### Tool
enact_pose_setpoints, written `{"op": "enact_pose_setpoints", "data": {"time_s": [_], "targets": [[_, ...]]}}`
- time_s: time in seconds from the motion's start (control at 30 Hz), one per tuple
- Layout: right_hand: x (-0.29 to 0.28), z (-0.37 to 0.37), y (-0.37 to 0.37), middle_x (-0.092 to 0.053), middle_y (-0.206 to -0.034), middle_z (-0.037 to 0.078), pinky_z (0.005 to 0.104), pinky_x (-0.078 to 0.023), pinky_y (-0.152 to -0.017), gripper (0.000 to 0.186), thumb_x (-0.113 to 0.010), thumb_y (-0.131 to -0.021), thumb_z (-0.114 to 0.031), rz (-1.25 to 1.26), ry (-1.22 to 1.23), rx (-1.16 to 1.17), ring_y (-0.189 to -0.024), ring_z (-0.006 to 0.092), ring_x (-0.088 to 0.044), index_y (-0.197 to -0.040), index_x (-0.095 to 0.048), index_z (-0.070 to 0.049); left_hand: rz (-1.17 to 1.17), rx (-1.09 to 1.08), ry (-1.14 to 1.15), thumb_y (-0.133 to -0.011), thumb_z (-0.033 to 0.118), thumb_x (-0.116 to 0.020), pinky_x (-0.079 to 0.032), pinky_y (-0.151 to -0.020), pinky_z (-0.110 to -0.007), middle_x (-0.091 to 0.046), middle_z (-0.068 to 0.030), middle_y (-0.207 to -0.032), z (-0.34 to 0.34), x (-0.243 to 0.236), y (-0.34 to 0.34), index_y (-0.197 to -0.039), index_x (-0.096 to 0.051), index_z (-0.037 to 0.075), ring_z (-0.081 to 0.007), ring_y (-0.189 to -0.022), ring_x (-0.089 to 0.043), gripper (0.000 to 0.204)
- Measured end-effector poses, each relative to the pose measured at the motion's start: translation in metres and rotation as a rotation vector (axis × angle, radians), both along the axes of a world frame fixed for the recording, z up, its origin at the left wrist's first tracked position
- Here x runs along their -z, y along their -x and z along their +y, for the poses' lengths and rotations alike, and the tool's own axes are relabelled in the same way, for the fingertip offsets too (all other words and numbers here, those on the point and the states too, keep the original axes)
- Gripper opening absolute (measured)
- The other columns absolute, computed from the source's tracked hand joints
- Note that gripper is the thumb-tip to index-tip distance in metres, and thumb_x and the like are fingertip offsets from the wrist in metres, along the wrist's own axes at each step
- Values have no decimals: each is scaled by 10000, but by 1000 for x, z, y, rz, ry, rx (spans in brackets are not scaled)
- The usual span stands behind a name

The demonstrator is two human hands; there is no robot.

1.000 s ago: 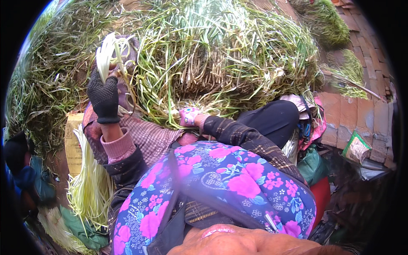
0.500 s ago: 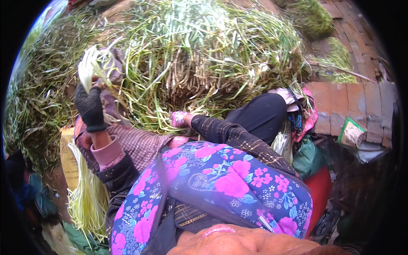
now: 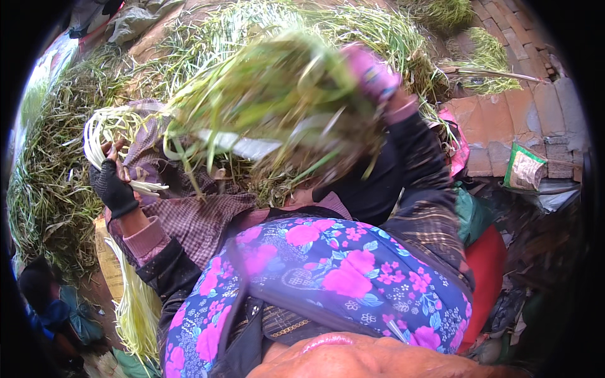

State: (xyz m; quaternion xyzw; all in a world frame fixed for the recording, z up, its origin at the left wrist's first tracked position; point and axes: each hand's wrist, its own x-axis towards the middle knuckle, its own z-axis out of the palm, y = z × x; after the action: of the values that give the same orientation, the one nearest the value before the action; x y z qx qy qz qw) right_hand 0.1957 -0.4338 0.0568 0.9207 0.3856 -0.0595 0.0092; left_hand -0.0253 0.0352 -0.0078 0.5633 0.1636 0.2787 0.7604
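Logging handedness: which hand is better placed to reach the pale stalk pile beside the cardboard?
Probably the left hand: nearer that pile, though holding stalks; the right hand is farther, against green leaves.

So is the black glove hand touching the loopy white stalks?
Touching. The head view shows the left hand closed around the white stalks, which loop out above it while their ends poke out beside it.

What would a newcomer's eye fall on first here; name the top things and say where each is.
First, the big blurred clump of green leaves at upper centre, with the pink-gloved right hand at its right end. Next, the floral garment, bright pink on blue, at lower centre. Then the pale stalks at left, held in the black-gloved left hand.
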Motion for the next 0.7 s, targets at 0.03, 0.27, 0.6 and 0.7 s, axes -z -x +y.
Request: {"op": "enact_pose_setpoints", "data": {"time_s": [0.03, 0.27, 0.6, 0.7], "targets": [[-39, -38, -39, -617, -756, 139, 337, -499, -560, 179, -557, -809, -142, -303, 234, -61, -652, 219, -612, -935, -596, -21, -14, 2, -9, -838, 31, -505, -311, -351, -181, -633, -247, -968, 0, -2, 0, -1083, -469, -42, -46, -372, -343, 258], [-214, -258, -169, -631, -791, 86, 310, -501, -508, 248, -430, -899, -230, -1016, 140, 1085, -566, 211, -596, -931, -614, -66, -68, 107, 22, -852, 38, -500, -332, -363, -187, -627, -264, -955, -9, -18, -5, -1101, -468, -38, -56, -374, -350, 262], [139, 42, -62, -501, -1261, 124, 346, -474, -894, 531, -645, -779, -292, -153, -223, 373, -1070, 240, -541, -1266, -473, -168, -137, 149, 277, -855, 35, -541, -307, -359, -177, -653, -173, -840, -35, -15, -7, -1067, -522, 5, -31, -381, -338, 216], [164, 88, -28, -445, -1318, 109, 437, -373, -995, 555, -646, -757, -389, -113, 32, 355, -1178, 292, -463, -1242, -499, -164, -63, 120, 286, -865, 16, -505, -324, -364, -182, -633, -202, -882, -43, -20, -5, -1103, -479, -23, -46, -383, -313, 242]]}}
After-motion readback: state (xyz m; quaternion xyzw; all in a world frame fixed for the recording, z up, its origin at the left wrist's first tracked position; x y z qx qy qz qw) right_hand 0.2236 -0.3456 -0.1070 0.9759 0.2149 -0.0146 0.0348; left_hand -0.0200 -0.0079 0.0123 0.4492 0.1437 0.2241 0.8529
